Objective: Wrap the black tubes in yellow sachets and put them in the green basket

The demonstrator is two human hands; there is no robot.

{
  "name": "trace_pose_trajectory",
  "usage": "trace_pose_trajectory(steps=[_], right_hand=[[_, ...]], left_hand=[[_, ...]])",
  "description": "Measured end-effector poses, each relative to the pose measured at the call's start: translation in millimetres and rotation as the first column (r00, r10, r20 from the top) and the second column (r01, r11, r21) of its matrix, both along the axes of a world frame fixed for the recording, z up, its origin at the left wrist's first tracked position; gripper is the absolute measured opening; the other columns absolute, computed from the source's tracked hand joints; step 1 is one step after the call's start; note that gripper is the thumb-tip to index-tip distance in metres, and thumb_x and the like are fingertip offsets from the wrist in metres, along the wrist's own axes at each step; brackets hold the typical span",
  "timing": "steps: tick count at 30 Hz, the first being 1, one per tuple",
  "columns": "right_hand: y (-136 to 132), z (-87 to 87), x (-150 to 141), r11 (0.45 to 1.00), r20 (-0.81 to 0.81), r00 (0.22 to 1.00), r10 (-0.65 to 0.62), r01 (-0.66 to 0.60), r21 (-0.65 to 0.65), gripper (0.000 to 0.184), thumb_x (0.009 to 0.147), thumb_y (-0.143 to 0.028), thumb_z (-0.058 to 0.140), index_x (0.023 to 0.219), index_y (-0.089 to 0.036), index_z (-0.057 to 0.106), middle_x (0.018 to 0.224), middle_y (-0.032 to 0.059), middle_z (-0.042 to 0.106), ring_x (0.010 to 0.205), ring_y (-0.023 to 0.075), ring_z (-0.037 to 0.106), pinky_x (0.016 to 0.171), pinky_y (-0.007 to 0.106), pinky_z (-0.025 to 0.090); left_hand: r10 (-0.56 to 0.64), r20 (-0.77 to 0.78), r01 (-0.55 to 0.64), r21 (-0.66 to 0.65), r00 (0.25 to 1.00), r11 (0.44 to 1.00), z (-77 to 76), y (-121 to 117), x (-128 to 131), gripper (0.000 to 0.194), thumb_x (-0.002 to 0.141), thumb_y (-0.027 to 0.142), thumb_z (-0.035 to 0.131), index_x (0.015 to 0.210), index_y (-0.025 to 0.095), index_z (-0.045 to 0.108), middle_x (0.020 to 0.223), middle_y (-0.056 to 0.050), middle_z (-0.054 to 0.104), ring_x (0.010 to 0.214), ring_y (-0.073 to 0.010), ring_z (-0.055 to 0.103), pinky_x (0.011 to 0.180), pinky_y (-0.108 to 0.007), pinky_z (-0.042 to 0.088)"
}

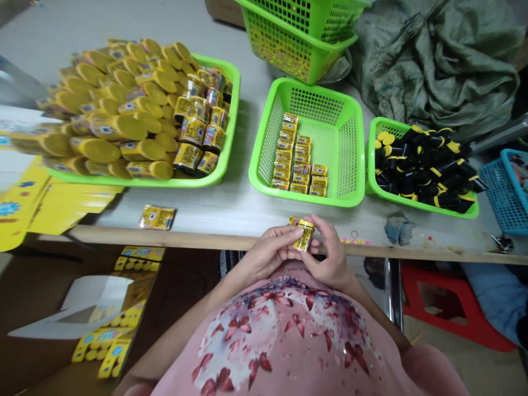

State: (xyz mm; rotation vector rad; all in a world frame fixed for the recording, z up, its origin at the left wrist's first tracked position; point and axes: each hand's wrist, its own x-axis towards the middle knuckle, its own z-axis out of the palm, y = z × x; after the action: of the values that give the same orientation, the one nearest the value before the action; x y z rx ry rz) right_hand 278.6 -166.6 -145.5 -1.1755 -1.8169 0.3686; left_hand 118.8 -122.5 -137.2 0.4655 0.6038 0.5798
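Observation:
Both of my hands meet at the table's front edge, close to my body. My left hand and my right hand pinch the same small yellow wrapped packet, fingers closed on it from either side. Just beyond them stands a green basket holding rows of similar yellow packets. One loose yellow packet lies flat on the table to my left.
A wide green tray piled with yellow tubes sits far left. At the right, a green basket holds black and yellow parts. Stacked green baskets, a grey sack, a blue basket, a red stool.

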Motion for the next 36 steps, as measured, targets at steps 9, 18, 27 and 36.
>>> trace_pose_trajectory(steps=[9,18,27,36], right_hand=[[-2.5,0.6,3.0,0.999,0.109,0.994,-0.001,-0.004,0.045,0.071,0.089,-0.015,0.061,0.153,-0.025,0.031,0.127,0.012,0.065,0.118,0.0248,0.064,0.099,0.043,0.058],[2.7,8.8,12.6,0.994,0.212,0.972,0.102,-0.089,-0.067,0.071,0.094,-0.016,0.056,0.157,-0.023,0.024,0.141,0.0146,0.056,0.133,0.0264,0.052,0.11,0.048,0.05],[50.0,63.8,45.9,0.931,0.431,0.826,0.363,-0.336,-0.141,0.037,0.097,-0.01,0.046,0.131,-0.016,0.059,0.124,0.0131,0.067,0.118,0.0236,0.061,0.101,0.044,0.055],[260.0,75.3,45.9,0.846,0.41,0.906,-0.102,0.296,-0.443,0.03,0.088,-0.014,0.065,0.118,-0.013,0.066,0.117,0.0102,0.071,0.102,0.02,0.068,0.098,0.039,0.054]], left_hand=[[0.139,-0.163,-0.129,0.07,0.977,0.989,6.7,-2.4,5.7,0.031,0.06,0.03,0.092,0.083,0.013,0.078,0.073,-0.003,0.077,0.062,-0.012,0.069,0.066,-0.022,0.056],[0.304,-0.389,-0.118,0.434,0.87,0.893,-4.8,3.6,10.7,0.038,0.062,0.036,0.087,0.094,0.017,0.077,0.093,-0.005,0.078,0.082,-0.0178,0.07,0.078,-0.029,0.057],[0.307,-0.43,-0.017,0.559,0.849,0.829,-2.9,3.6,-12.5,0.049,0.068,0.037,0.08,0.114,0.019,0.074,0.095,-0.006,0.08,0.087,-0.0231,0.074,0.084,-0.038,0.059],[0.835,-0.36,-0.011,0.916,0.416,0.4,-46.4,16.4,-59.9,0.031,0.083,0.041,0.072,0.101,0.016,0.074,0.093,-0.01,0.078,0.079,-0.022,0.074,0.079,-0.037,0.062]])
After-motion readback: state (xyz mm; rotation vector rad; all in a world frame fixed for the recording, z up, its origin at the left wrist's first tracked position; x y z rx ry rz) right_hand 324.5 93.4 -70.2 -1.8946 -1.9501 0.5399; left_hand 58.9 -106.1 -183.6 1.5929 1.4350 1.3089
